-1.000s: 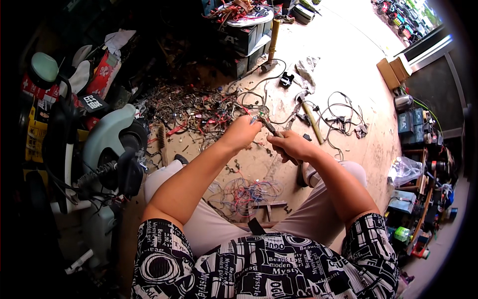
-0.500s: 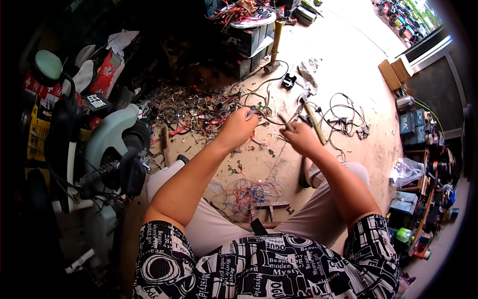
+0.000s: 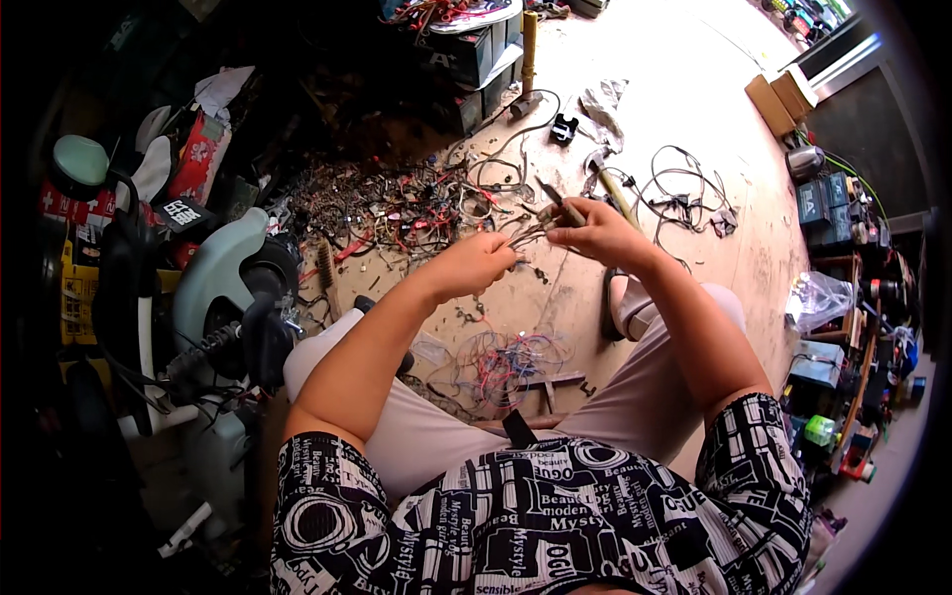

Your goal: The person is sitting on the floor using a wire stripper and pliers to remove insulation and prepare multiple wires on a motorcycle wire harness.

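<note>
some thin dark wires (image 3: 530, 235), slightly bent; one slim dark tool (image 3: 548, 191)

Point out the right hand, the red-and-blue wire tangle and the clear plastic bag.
Right hand (image 3: 599, 236), head view: back of the hand.
Red-and-blue wire tangle (image 3: 512, 366), head view: its middle.
Clear plastic bag (image 3: 821, 300), head view: its crumpled middle.

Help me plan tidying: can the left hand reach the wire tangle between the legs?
Probably yes: only small scraps lie between the left hand and the tangle, though that hand seems closed on wire.
</note>
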Available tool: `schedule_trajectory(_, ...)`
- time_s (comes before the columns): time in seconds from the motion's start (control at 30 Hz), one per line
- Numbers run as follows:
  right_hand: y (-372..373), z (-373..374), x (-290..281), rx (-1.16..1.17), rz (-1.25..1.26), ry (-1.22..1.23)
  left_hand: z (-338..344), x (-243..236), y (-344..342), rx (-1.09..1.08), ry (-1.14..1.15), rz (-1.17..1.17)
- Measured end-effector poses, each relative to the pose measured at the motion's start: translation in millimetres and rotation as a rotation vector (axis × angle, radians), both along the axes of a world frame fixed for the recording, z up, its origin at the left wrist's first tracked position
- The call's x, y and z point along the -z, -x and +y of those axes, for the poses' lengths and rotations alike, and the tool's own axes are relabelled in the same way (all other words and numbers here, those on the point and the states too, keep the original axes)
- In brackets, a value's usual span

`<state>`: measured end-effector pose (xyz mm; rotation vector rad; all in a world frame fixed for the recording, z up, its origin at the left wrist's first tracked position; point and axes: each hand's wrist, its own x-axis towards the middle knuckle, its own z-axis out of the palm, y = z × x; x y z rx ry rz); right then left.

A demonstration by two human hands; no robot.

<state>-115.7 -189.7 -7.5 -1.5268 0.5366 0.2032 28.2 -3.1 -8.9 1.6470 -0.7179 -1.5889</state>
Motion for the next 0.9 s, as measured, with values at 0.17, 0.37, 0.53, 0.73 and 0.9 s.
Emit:
schedule_trajectory(0.17, 27.0, -9.3, -9.4, 0.076, 0.11, -0.01, 26.1, 35.3, 17.2, 0.302, 0.126, -0.433)
schedule_trajectory(0.37, 45.6, 8.2, -18.8, 0.069, 0.099, 0.0, 60.2, 66.8, 75.9, 0.598, -0.03, -0.498)
schedule_trajectory(0.53, 47.4, 39.1, -21.8, 0.092, 0.093, 0.024, 73.3, 61.4, 91.5, 0.428, 0.206, -0.821)
schedule_trajectory(0.73, 42.6, 43.7, 1.7, 0.067, 0.029, 0.129, 47.5, -25.3, 46.7, 0.352, 0.073, -0.273)
schedule_trajectory(0.9, 27.5, 43.4, 7.0, 0.011, 0.015, 0.097, 43.6, -11.6, 35.6, -0.195, 0.378, -0.43)
